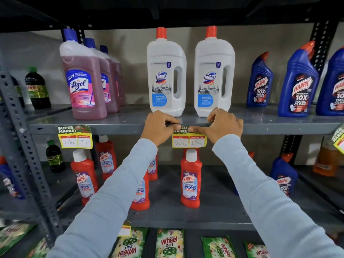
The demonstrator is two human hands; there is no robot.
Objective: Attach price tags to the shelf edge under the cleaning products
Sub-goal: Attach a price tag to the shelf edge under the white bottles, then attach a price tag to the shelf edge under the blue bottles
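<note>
**Both hands press a tag onto the shelf edge**

The left hand (160, 125) and the right hand (224, 125) each pinch the top of the tag (189, 140) against the shelf edge (279, 128); thumbs sit on the front, fingers curl over the top. The tag hangs under the two white bottles (166, 75); another tag (75, 136) is already up under the pink bottles (83, 79).

The tag could go on crooked if one hand pushes lower than the other; it could drop if both let go before it sticks. The fingers on top are just beside the white bottles, so a bump could tip one. The edge is bare to the right, under the blue bottles (297, 82); there is room there for more tags.
</note>
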